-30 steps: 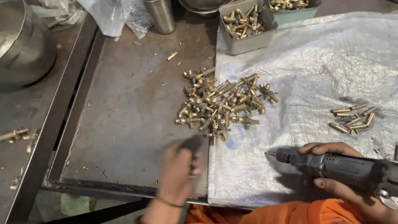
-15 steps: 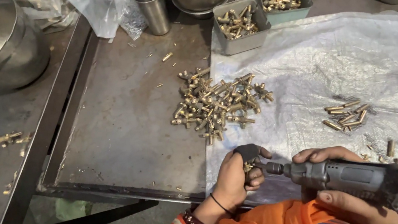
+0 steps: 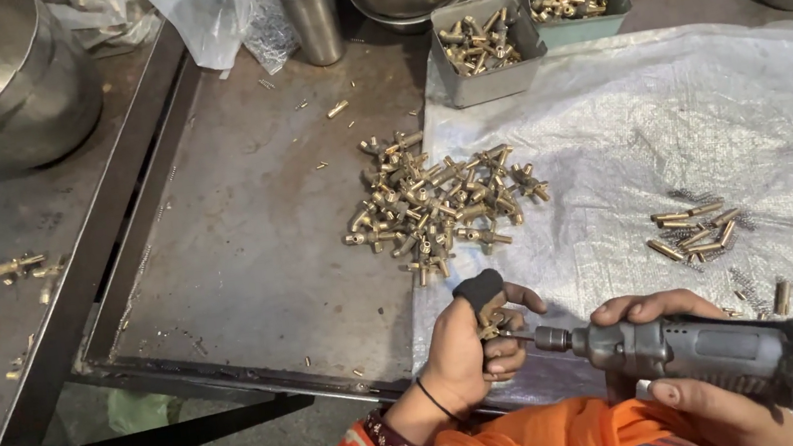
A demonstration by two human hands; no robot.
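Two hands are busy: a small brass fitting [image 3: 491, 320] is pinched tight in the left hand [image 3: 468, 350], low over the desk [image 3: 250, 261], while the rotary tool [image 3: 715, 355], clasped in the right hand [image 3: 684, 389], is pressed to it; steady alignment seems needed.

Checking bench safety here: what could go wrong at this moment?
The rotary tool in the right hand has its tip at a small brass part pinched in the left hand; a slip could likely cut the bare fingers. The part is small and could spin or fly loose. The brass pile lies close and could scatter if bumped.
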